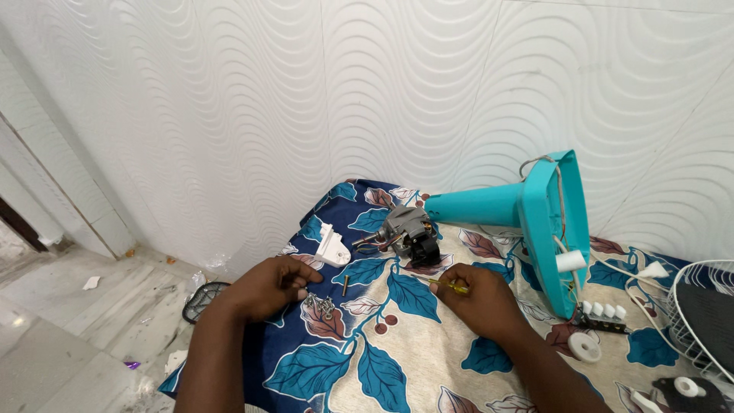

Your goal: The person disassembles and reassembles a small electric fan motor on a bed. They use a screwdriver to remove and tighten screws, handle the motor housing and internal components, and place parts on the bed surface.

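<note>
My left hand (267, 287) rests on the leaf-patterned cloth (382, 359), its fingertips curled over a small pile of screws (321, 305). My right hand (478, 300) is closed around a yellow-handled screwdriver (451, 286) that points left. Just beyond both hands lies a grey fan motor (405, 229) joined to a turquoise fan stand and base (527, 218) lying on its side. A white plastic bracket (332, 246) sits to the left of the motor, and a short metal pin (345, 286) lies between my hands.
A white wavy-textured wall (306, 99) rises behind the cloth. At right are a white switch block (604, 312), a white round knob (585, 346), loose white wires (650, 271) and a white wire fan guard (703, 313). A dark round part (202, 300) lies on the tiled floor at left.
</note>
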